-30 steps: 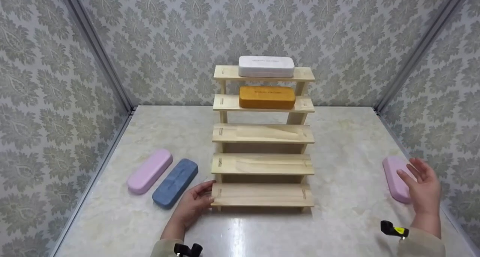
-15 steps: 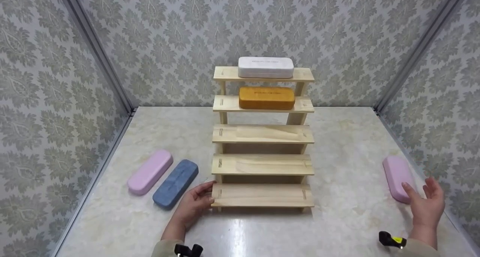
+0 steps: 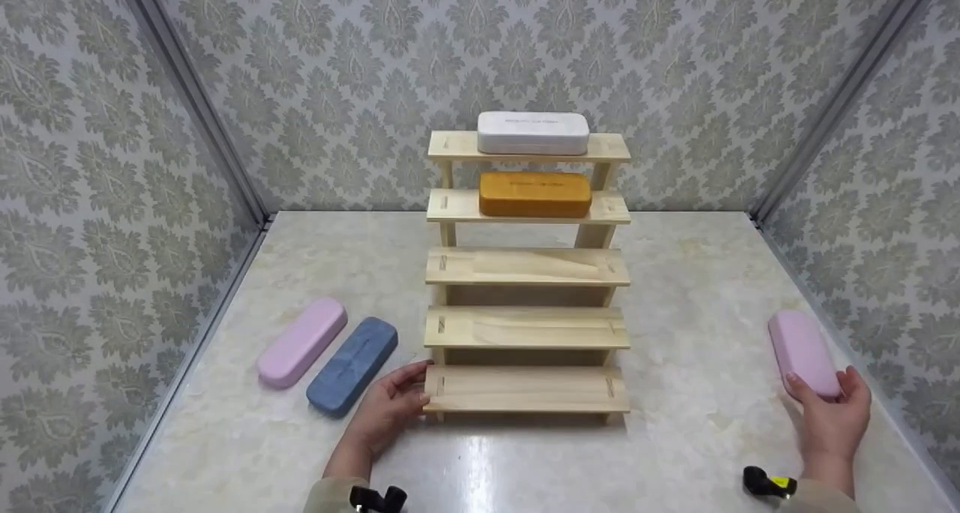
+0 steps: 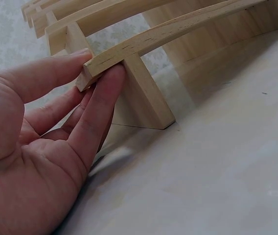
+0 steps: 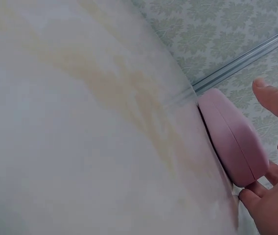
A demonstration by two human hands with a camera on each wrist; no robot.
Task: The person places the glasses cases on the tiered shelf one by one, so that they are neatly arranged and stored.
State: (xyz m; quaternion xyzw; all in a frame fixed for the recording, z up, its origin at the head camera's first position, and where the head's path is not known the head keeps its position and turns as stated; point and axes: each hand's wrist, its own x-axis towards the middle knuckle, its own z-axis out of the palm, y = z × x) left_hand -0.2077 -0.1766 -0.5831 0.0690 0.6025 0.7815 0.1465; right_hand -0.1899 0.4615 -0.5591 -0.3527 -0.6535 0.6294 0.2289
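Observation:
My left hand (image 3: 390, 408) pinches the left end of the lowest board of a stepped wooden rack (image 3: 525, 389); the left wrist view shows thumb on top and fingers (image 4: 102, 98) beneath. At far right, my right hand (image 3: 834, 419) is at the near end of a pink glasses case (image 3: 804, 352). In the right wrist view, fingers (image 5: 256, 196) touch that end low down, while the thumb (image 5: 273, 98) stands apart above the case. A white glasses case (image 3: 532, 133) rests on the top board, with an orange glasses case (image 3: 534, 195) one board below.
Left of the rack, another pink glasses case (image 3: 302, 342) and a blue glasses case (image 3: 352, 367) lie slanted on the marbled table (image 3: 697, 295). Patterned walls (image 3: 345, 63) enclose the back and both sides.
My right hand has moved down and back to the left, to the near end of the right pink glasses case, which has turned or tilted slightly. The left hand stays on the rack.

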